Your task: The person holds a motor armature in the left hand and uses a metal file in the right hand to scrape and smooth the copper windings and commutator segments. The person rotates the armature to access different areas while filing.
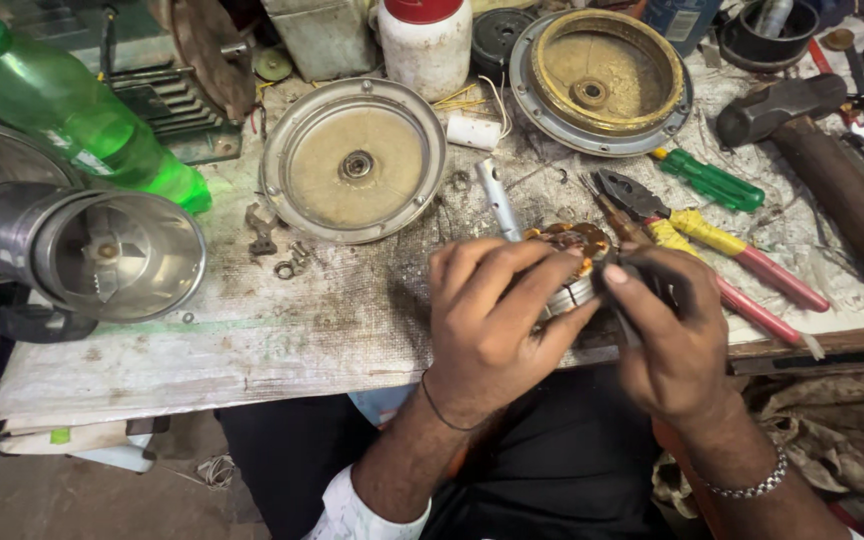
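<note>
My left hand grips a small round motor part with copper windings on top and a shiny metal side, held just above the workbench's front edge. My right hand is closed around a thin dark tool whose tip touches the part's right side; most of the tool is hidden by my fingers. A thin band circles my left wrist and a metal chain bracelet my right.
On the dirty bench lie two round metal covers, red-and-yellow-handled pliers, a green screwdriver, a hammer, a white jar, a steel mixer jar and a green bottle.
</note>
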{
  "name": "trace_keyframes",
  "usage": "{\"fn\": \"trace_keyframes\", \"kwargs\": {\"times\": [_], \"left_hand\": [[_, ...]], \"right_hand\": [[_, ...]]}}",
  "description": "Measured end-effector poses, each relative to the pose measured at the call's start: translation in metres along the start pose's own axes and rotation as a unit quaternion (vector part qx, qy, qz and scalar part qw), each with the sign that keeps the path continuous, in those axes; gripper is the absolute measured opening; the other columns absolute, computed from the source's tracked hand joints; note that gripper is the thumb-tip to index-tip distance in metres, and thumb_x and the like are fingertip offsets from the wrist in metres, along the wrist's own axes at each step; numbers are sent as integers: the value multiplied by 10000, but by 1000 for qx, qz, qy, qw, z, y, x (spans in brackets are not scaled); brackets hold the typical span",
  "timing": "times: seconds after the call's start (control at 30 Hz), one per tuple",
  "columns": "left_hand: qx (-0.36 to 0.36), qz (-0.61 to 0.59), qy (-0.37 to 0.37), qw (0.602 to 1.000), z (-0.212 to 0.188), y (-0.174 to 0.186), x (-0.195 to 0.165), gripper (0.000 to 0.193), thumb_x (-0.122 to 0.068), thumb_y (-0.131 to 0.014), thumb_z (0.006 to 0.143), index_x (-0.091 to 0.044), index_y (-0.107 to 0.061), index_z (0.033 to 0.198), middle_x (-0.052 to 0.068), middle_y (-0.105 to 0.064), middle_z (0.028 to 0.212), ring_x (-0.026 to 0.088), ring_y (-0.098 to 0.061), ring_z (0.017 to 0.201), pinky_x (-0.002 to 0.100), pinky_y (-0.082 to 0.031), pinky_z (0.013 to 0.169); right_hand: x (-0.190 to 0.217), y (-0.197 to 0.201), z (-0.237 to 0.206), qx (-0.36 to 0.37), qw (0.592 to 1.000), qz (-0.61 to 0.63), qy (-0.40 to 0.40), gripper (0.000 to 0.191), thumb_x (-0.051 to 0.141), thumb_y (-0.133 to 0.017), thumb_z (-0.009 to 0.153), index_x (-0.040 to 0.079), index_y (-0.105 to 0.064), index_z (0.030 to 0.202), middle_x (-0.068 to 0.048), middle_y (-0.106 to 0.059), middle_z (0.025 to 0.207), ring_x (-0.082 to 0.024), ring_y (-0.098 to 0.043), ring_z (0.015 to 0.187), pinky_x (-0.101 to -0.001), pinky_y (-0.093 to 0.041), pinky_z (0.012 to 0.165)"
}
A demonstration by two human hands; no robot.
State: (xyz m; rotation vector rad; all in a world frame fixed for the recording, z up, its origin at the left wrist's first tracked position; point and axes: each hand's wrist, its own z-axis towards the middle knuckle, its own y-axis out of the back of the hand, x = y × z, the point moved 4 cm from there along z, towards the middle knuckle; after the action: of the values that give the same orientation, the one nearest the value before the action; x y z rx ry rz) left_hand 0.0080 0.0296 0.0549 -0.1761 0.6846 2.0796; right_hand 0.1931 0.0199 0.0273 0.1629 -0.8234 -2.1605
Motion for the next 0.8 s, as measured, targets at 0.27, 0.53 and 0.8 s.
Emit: {"fn": "trace_keyframes", "kwargs": {"times": [0.27,0.53,0.8], "left_hand": [[-2,13,-4,1000,-3,-1,-2,371,-275,-906,848,-139,-746,1155,-28,-660,1125,187,-593,1099,396,-419,1031],[-17,20,14,1000,-3,1,1,427,-316,-938,835,-102,-745,1151,-6,-637,1059,209,-559,1049,392,-423,980],[-24,10,46,999,-4,5,6,452,-285,-972,803,-99,-734,1140,20,-627,1064,230,-543,1074,398,-446,985]], "right_hand": [[-8,-1,-11,-3,999,4,-45,470,144,-659,908,56,-560,1359,-242,-552,1253,-362,-581,1138,-456,-512,982],[-16,-2,-13,-92,984,111,-109,431,296,-623,994,76,-539,1356,-177,-566,1285,-300,-605,1115,-405,-552,964],[-47,1,-33,-214,697,571,-376,485,462,-388,1139,51,-552,1337,-184,-621,1085,-307,-620,934,-445,-509,848]]}}
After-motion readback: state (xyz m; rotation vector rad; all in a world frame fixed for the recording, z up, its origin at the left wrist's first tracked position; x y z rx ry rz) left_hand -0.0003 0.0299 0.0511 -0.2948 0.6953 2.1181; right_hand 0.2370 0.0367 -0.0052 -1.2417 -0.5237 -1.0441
